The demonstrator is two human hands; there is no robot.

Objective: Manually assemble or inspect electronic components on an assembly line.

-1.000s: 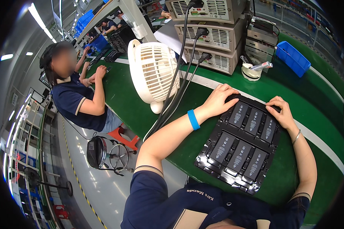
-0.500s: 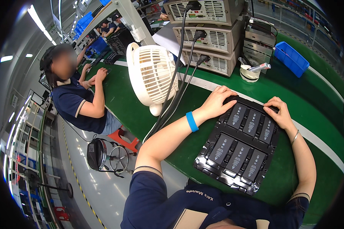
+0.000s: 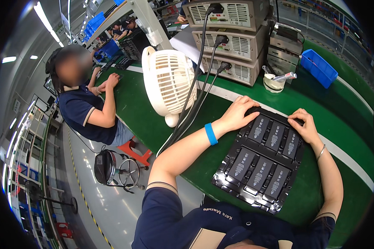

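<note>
A black moulded tray (image 3: 232, 191) lies on the green bench in front of me, holding several dark rectangular parts (image 3: 258, 174) in two rows. My left hand (image 3: 239, 113), with a blue wristband on that arm, grips the tray's far left corner. My right hand (image 3: 305, 126) holds the tray's far right corner, fingers curled over the rim.
A white desk fan (image 3: 169, 83) stands left of the tray, with black cables (image 3: 195, 103) running to stacked grey power units (image 3: 232, 37). A white cup with a marker (image 3: 274, 81) and a blue bin (image 3: 318, 66) sit behind. A seated co-worker (image 3: 87, 108) works at the left, beside a stool (image 3: 112, 166).
The view has shifted slightly; both hands stay on the tray's far corners and the tray sits in about the same place.
</note>
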